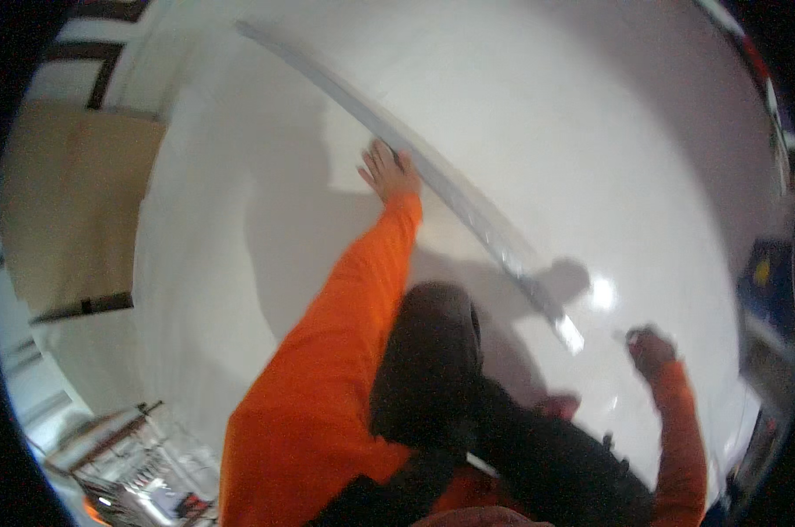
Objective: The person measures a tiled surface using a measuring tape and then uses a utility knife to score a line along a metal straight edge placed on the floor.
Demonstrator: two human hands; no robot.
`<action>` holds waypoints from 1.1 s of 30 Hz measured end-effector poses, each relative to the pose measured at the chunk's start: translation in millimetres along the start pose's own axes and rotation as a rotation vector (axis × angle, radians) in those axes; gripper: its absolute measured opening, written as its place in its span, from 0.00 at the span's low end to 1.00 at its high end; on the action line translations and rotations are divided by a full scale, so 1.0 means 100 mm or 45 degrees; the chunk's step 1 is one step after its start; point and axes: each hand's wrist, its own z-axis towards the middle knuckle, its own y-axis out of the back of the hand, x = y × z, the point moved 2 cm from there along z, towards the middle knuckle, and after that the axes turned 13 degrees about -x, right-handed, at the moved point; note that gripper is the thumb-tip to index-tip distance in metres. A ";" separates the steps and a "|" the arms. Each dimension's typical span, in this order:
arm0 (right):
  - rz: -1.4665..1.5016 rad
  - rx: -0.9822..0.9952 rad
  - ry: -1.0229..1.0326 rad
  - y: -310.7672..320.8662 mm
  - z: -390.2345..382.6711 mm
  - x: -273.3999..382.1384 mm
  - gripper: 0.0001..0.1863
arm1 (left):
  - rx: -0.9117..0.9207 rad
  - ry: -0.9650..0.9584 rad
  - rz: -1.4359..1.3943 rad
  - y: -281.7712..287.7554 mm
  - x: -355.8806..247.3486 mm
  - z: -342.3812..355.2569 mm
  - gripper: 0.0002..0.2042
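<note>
A long grey straight bar (pixel 467 215) lies diagonally across the white surface beneath me, from the upper left to the lower right. My left hand (pixel 388 171), at the end of an orange sleeve, rests beside and on the bar's left edge, fingers spread. My right hand (pixel 652 351) is curled round a small object, blurred and too small to name, just right of the bar's lower end. Below the bar is my dark-clothed knee (pixel 428 342).
A brown board (pixel 72 211) stands along the left. A metal rack-like item (pixel 134 474) sits at the lower left, partly seen. At the right edge is a blue object with a yellow mark (pixel 766 290), among other dark items.
</note>
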 end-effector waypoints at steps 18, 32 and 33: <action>0.445 -0.360 0.262 -1.32 0.51 1.03 0.31 | -0.146 -0.013 -0.062 -0.06 0.02 0.16 0.34; 0.430 -0.157 0.236 -1.36 0.61 0.99 0.29 | -0.080 -0.012 -0.087 -0.14 0.11 0.14 0.36; 0.422 -0.122 0.239 -1.36 0.61 0.99 0.29 | -0.078 -0.011 -0.087 -0.14 0.09 0.14 0.36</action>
